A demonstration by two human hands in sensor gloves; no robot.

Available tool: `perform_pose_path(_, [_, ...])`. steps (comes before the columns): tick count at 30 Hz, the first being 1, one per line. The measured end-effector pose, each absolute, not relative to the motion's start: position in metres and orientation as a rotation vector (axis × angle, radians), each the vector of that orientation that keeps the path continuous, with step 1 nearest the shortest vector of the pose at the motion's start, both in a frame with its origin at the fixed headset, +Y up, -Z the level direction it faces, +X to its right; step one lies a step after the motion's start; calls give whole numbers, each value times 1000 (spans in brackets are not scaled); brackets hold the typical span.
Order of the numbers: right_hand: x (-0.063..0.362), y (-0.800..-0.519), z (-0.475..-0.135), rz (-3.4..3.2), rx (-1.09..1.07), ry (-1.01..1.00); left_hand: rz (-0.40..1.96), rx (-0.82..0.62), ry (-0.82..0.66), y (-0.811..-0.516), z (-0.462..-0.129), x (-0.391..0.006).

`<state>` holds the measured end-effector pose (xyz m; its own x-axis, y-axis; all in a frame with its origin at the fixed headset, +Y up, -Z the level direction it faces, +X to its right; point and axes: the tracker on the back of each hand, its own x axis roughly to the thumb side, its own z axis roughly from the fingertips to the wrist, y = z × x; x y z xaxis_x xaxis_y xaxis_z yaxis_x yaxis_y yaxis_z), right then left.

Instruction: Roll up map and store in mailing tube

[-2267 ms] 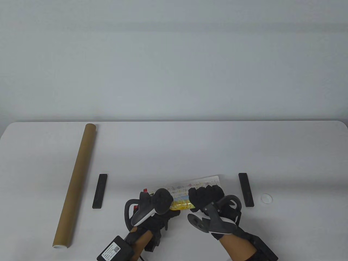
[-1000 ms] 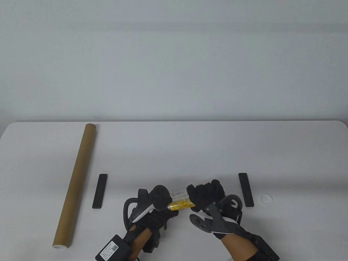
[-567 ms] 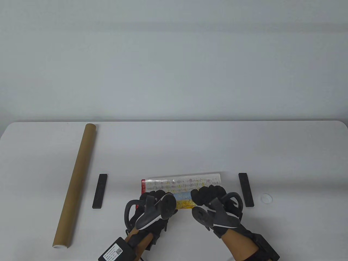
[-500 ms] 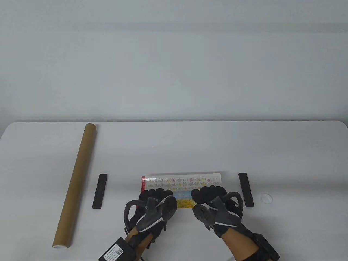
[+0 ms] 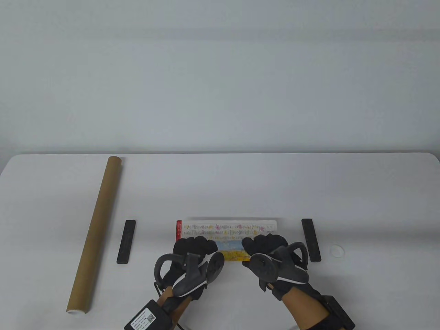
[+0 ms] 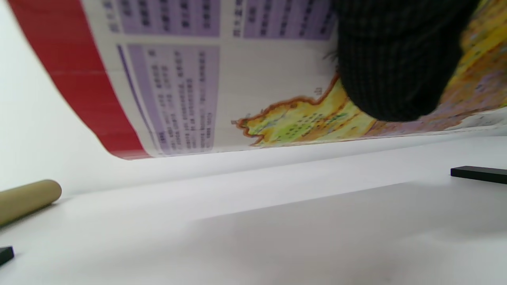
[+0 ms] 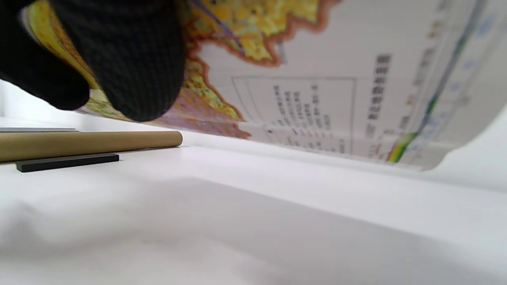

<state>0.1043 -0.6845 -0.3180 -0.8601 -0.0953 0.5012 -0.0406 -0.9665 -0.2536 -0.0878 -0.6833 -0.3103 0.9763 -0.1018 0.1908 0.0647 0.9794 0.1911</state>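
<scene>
map point(image 5: 229, 231) lies partly rolled at the near middle of the tabletop point(image 5: 220, 185), long axis left to right, red band at its left end. far strip with printed text lies flat; the yellow printed part curls up toward the person.

left hand point(image 5: 194, 248) holds the curl near its left end, right hand point(image 5: 265, 244) near its right end. both wrist views show gloved fingers point(image 6: 396, 71) pressed on the printed face with the sheet arching above the tabletop. each grip looks closed on the paper, fingers over the top; thumbs hidden.

mailing tube point(image 5: 96, 233) lies well apart to the left, running away from the person, near end showing a pale rim. two black bars point(image 5: 126, 241) point(image 5: 311, 239) flank the map, not touching it. a small clear round cap point(image 5: 337, 250) sits right of the right bar.

step in hand, as i judge it: rolling the sheet forward into a tight cylinder.

to do it well:
- move both hands at the same rate so the ends stay flush and the roll doesn't cone.
- keep light, even pressure; the glossy paper may spring open.
- roll narrower than the tube mouth.
- keep one hand on the roll when reaching for the tube.
</scene>
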Motion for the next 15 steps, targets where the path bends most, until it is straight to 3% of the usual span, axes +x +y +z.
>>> perform_pose_path(11, [94, -680, -307, -2789, -801, 567, 120, -66, -172, -689, -322, -100])
perform_pose_path(15, [95, -682, -311, -2820, -794, 517, 103, -25, -192, -691, -321, -98])
